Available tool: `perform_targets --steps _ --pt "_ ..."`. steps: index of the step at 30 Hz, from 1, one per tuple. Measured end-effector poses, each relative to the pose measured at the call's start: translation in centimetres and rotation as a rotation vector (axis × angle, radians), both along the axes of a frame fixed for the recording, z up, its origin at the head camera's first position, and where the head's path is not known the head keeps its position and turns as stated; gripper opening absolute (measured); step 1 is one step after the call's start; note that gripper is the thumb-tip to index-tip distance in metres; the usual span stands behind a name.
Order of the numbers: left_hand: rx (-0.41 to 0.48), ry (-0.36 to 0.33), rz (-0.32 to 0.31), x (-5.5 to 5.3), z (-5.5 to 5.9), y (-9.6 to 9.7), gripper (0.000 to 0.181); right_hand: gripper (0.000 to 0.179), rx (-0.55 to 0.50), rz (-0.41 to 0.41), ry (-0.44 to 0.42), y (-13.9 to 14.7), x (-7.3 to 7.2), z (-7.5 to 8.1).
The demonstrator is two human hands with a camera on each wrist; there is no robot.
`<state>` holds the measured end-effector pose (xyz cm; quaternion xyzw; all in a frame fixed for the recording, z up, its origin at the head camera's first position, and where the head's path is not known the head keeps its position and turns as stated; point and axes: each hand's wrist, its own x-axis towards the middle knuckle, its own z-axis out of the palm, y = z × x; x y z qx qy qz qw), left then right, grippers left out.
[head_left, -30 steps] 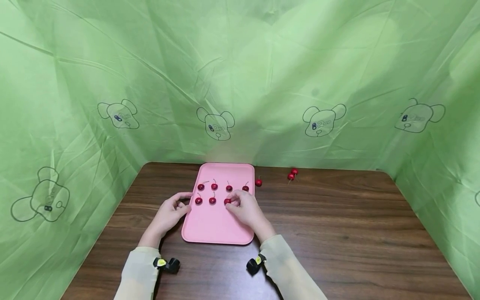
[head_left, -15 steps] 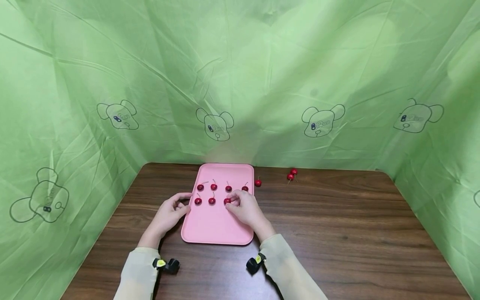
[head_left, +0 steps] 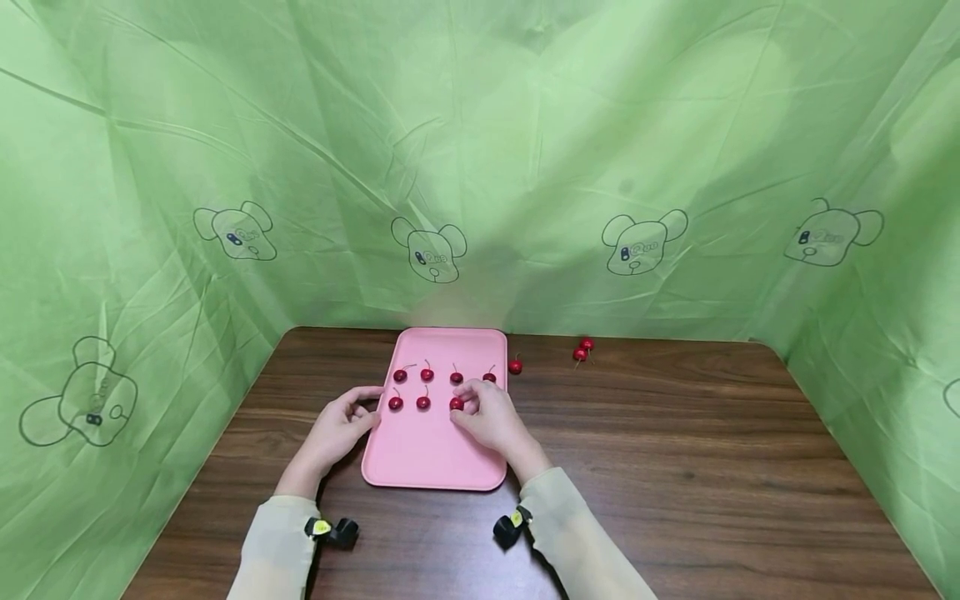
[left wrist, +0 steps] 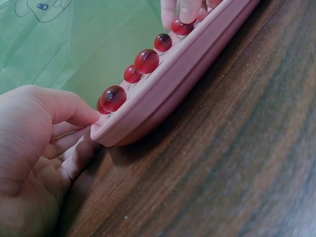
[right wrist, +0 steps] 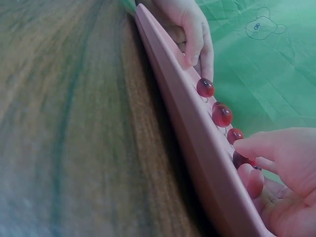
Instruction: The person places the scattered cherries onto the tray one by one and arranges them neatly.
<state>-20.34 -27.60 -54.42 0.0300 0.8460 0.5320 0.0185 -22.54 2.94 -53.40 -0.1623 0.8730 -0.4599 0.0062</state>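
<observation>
My left forearm [head_left: 276, 546] slants toward one o'clock, my left hand [head_left: 342, 425] curled in a grip; my right forearm [head_left: 588, 537] slants toward eleven o'clock, my right hand [head_left: 491, 418] bent into a pinch.

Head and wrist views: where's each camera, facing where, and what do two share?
Head: on the head, facing forward and down; pink tray, left grip, right grip, sleeves show.
Left wrist: on that wrist, facing rightward over the tray; left grip near, right grip beyond.
Right wrist: on that wrist, facing leftward; right grip near, left grip beyond.
Shared: cherries, in both wrist views.
</observation>
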Motion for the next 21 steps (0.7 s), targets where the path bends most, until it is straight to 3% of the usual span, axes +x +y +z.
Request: perform_targets --steps 10,21 --pt "-0.011 -0.005 -0.01 0.0 0.1 -0.1 0.045 0.031 -0.012 -0.037 0.017 0.7 0.2 0.5" --pt "-0.023 -0.01 -0.007 -0.2 -0.2 -0.2 0.045 0.024 -0.073 -0.06 0.103 3.5 -0.6 3.0"
